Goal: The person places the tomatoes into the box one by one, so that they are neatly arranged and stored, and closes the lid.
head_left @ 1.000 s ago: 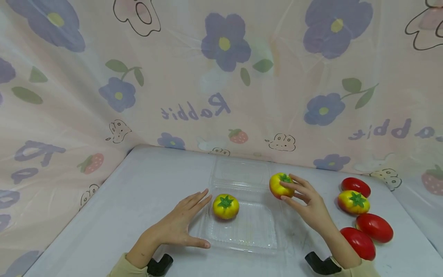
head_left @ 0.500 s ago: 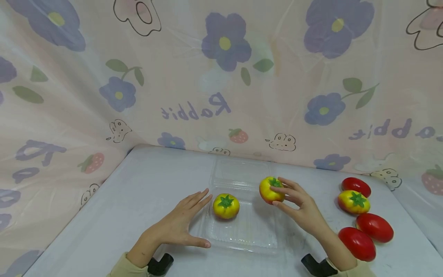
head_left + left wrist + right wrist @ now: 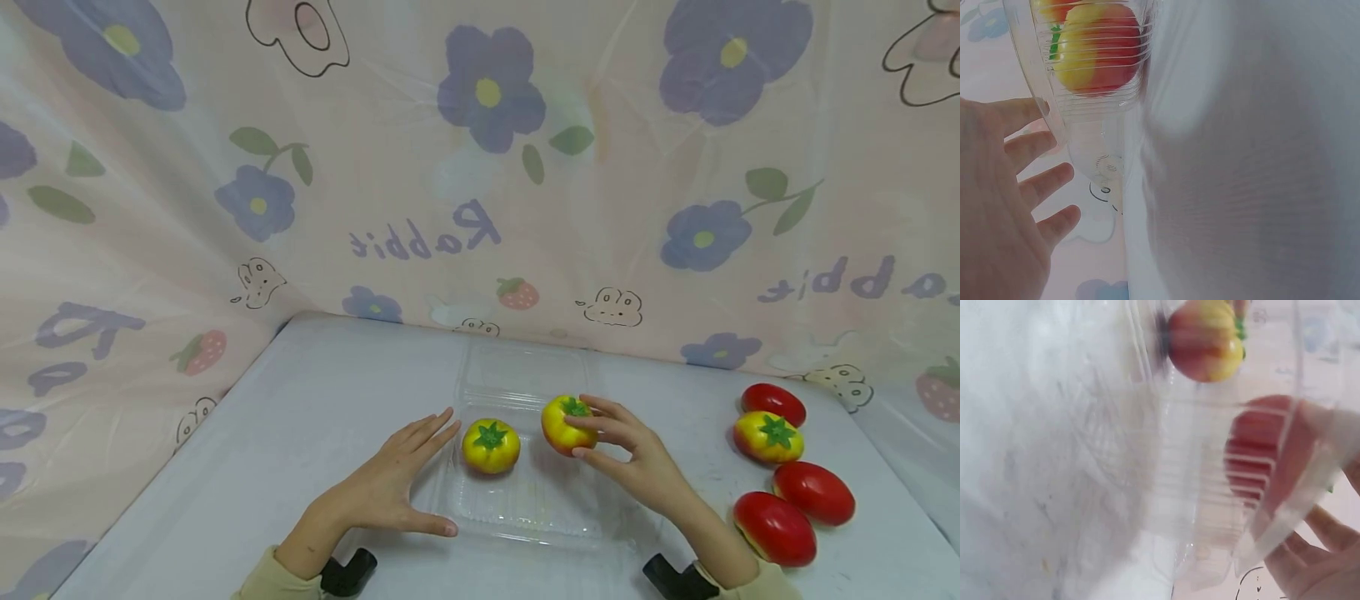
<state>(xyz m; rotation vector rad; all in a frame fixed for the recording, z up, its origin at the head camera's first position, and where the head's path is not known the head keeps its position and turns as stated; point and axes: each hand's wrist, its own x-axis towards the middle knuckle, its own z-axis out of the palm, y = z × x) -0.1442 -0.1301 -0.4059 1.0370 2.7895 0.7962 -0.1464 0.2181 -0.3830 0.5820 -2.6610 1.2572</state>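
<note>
A clear plastic clamshell box (image 3: pixel 525 508) lies with its lid folded back on the white table. One yellow toy tomato (image 3: pixel 491 447) with a green star-shaped top sits in the left part of its tray; the left wrist view shows red on its underside (image 3: pixel 1117 59). My right hand (image 3: pixel 633 454) pinches a second toy tomato (image 3: pixel 564 425), yellow with a reddish base, between thumb and fingers over the tray's right back part. My left hand (image 3: pixel 382 487) is spread beside the box, fingertips right at its left rim.
On the right side of the table lie several more toy tomatoes: a yellow-red one (image 3: pixel 768 437) with a green top, and red ones (image 3: pixel 813 493) around it. A printed curtain (image 3: pixel 420 167) hangs behind the table and along its sides.
My right hand has carried its toy tomato left and slightly nearer, from the box's right edge to over the tray, close beside the first one. The left hand stays in place.
</note>
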